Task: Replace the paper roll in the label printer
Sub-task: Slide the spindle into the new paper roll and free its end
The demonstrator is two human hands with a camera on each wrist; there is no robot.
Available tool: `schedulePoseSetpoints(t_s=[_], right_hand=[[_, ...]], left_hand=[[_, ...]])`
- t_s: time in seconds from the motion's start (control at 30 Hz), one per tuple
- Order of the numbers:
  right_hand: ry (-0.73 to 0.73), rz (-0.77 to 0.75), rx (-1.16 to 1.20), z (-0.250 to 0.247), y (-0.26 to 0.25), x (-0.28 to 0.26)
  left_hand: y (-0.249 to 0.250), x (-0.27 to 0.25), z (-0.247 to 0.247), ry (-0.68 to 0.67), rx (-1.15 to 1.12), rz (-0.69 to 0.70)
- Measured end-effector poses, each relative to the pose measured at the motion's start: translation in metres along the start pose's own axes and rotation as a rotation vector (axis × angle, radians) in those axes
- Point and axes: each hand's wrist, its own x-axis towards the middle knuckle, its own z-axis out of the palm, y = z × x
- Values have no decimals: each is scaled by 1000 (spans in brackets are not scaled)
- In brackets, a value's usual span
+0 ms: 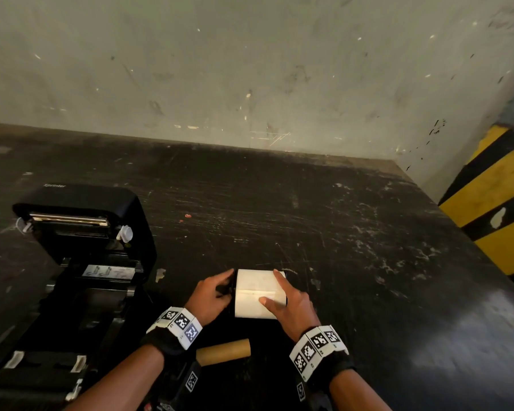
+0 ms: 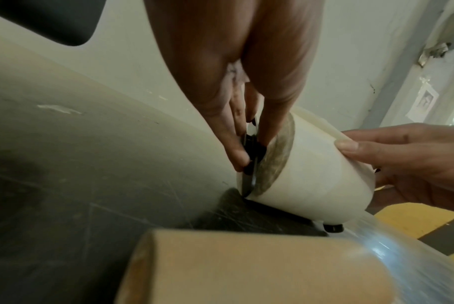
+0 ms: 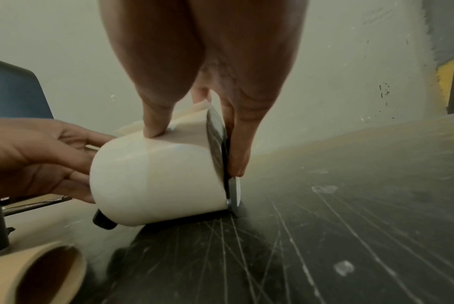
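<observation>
Scratched black tabletop (image 1: 338, 232); both hands, left hand (image 1: 211, 295) and right hand (image 1: 291, 304), grip smooth white cylindrical paper roll (image 1: 255, 295).

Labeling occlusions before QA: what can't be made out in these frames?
- Head view: left end of the paper roll, hidden by the left hand.
- Head view: printer roll bay, dark, front cropped by frame edge.
- Left wrist view: cardboard core blurred, too close.
- Right wrist view: right hand hides the roll's far rim.
</observation>
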Motion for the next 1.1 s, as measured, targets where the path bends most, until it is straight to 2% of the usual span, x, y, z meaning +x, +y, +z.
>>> schedulePoseSetpoints(t_s=[0.1, 0.23, 0.47, 0.6, 0.7, 0.83, 1.1], right_hand=[[-6, -2, -40, 0, 0, -2], [35, -20, -104, 5, 1, -3], [73, -26, -136, 9, 4, -2], [77, -32, -172, 10, 5, -2], [76, -21, -115, 7, 3, -2], [109, -35, -24, 6, 4, -4], [70, -74, -115, 5, 6, -7]], left_hand=[[6, -5, 1, -41, -10, -35], [16, -11, 3, -134, 44, -10], [19, -14, 7, -100, 117, -49], [20, -17, 9, -111, 226, -26], [22, -20, 11, -111, 292, -54], [23, -21, 12, -101, 264, -52], [20, -21, 13, -117, 251, -40]])
